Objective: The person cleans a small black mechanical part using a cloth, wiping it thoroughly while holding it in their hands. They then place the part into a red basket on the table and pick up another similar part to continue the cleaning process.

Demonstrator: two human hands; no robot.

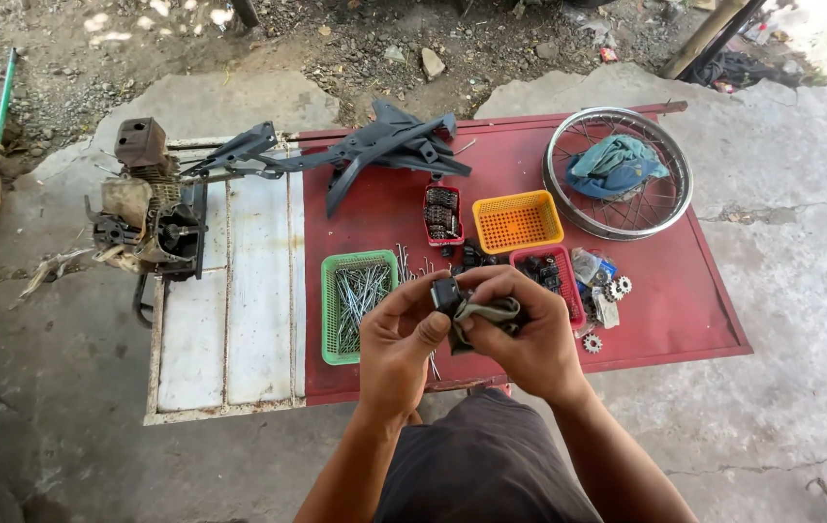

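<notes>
You hold a small dark part and a rag over a low red board strewn with trays of parts.

The green tray (359, 306) holds thin metal spokes, the orange tray (517, 221) looks bare, one red tray (442, 215) holds chain pieces, and another red tray (551, 274) holds dark bits. A cloth (617, 163) lies inside the wheel rim (618, 172). Your left hand (396, 339) pinches the small dark part (446, 293) between thumb and fingers; your right hand (520, 334) closes around the grey rag (487, 312), both raised above the board's near edge. The red board (685, 291) lies beside a white panel (229, 291) on cracked concrete, with an old engine (147, 208) at left and dirt beyond.
</notes>
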